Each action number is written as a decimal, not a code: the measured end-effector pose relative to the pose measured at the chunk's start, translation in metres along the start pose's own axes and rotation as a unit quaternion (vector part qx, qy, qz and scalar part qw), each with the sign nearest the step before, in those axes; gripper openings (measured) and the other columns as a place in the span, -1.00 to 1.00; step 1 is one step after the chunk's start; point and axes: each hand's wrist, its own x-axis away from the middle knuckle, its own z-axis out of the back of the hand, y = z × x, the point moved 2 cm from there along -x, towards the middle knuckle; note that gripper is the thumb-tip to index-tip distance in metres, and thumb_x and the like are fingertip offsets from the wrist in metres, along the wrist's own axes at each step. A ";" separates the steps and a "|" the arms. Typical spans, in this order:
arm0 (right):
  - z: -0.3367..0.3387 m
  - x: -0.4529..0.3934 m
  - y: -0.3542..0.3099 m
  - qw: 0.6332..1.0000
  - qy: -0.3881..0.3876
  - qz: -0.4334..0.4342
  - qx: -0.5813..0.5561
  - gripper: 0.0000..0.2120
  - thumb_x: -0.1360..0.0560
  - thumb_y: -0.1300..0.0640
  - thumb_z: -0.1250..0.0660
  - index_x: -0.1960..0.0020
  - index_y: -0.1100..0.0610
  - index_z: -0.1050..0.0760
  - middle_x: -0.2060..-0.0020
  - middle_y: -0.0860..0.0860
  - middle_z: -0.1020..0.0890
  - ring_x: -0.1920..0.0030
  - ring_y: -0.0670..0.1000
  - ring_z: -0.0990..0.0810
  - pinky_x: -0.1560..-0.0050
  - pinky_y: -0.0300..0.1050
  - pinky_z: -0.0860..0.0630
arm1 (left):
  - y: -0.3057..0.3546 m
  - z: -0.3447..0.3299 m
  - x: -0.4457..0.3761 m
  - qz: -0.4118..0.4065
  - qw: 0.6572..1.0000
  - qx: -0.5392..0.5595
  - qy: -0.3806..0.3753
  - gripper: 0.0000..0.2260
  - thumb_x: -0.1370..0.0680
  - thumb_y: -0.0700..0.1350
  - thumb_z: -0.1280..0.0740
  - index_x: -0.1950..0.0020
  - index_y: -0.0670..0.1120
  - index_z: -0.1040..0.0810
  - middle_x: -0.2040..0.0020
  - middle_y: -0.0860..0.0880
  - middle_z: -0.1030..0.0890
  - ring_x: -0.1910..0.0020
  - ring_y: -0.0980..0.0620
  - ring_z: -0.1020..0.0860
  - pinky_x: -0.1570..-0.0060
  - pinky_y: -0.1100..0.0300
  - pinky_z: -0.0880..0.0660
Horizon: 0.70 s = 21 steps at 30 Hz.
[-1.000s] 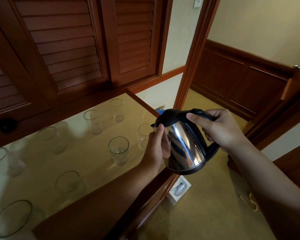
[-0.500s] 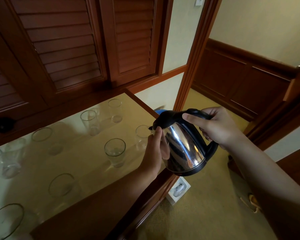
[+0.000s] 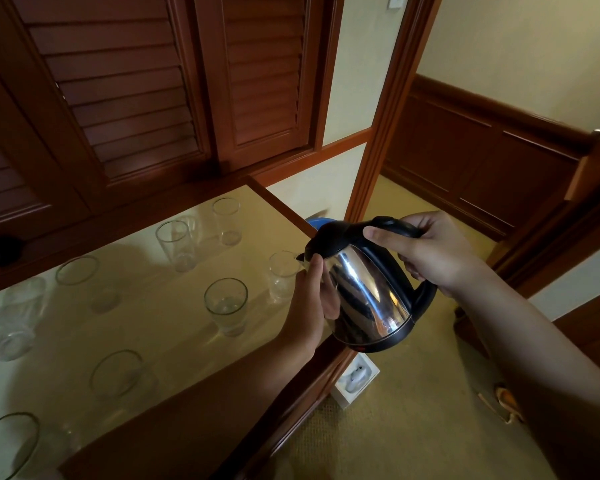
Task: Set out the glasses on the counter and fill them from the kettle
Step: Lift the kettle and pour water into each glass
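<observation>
the right hand point(image 3: 433, 251) is wrapped around the black handle of the kettle point(image 3: 364, 289), thumb laid along the top, and carries it in the air just past the right end of the surface point(image 3: 174, 327). the left hand point(image 3: 309, 306) lies against the steel body on the spout side, fingers curved to the metal, steadying rather than lifting as far as i can judge.

what the coming move turns on: the kettle's axis from handle to spout point(image 3: 303, 258) runs right to left, and it is tipped that way, so the spout sits right at the rim of the nearest glass point(image 3: 282, 277), the one standing closest to the surface's right edge. no stream of water is visible, and that glass looks empty (though clear glass in this dim light hides a lot).

the other glasses stand upright and apart across the surface: one a little to the left and nearer point(image 3: 226, 306), two taller ones farther back point(image 3: 174, 244) point(image 3: 226, 220), and more trailing off toward the left edge of view. all seem unfilled, so setting out looks done and filling barely begun.

the next step likely needs more tilt from the right wrist, with the spout held over the glass mouth; the glass stands near the edge, so a nudge could tip it.
</observation>
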 end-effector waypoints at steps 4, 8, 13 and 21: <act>0.001 0.001 0.000 1.000 0.003 0.000 0.000 -0.71 -0.56 0.02 -0.52 0.22 0.20 -0.64 0.64 -0.13 -0.55 0.64 -0.19 -0.51 0.52 -0.40 -0.38 | -0.001 0.000 -0.001 -0.009 1.000 -0.003 -0.006 -0.13 -0.41 0.53 -0.17 -0.61 0.08 -0.34 -0.40 -0.03 -0.57 -0.39 0.01 -0.53 -0.35 0.03 -0.47; 0.001 0.000 0.001 1.000 0.006 -0.004 -0.003 -0.71 -0.56 0.04 -0.52 0.24 0.20 -0.63 0.64 -0.13 -0.54 0.65 -0.19 -0.50 0.54 -0.40 -0.37 | 0.001 0.000 0.000 -0.020 1.000 -0.005 -0.007 -0.09 -0.36 0.57 -0.18 -0.58 0.07 -0.37 -0.39 -0.03 -0.59 -0.37 0.03 -0.55 -0.30 0.06 -0.49; 0.002 0.000 0.002 1.000 0.009 -0.005 0.001 -0.69 -0.56 0.03 -0.53 0.23 0.24 -0.64 0.64 -0.12 -0.54 0.66 -0.19 -0.48 0.54 -0.40 -0.36 | 0.001 -0.002 0.001 -0.019 1.000 0.000 -0.005 -0.09 -0.37 0.56 -0.20 -0.59 0.06 -0.37 -0.40 -0.04 -0.59 -0.39 0.01 -0.55 -0.36 0.02 -0.49; 0.001 -0.002 0.005 1.000 -0.001 0.005 0.005 -0.60 -0.56 0.03 -0.52 0.08 0.42 -0.66 0.62 -0.11 -0.56 0.64 -0.19 -0.50 0.53 -0.42 -0.36 | 0.004 -0.002 0.004 -0.030 0.999 0.006 -0.020 -0.16 -0.37 0.54 -0.18 -0.55 0.12 -0.40 -0.35 0.02 -0.60 -0.34 0.10 -0.55 -0.19 0.17 -0.50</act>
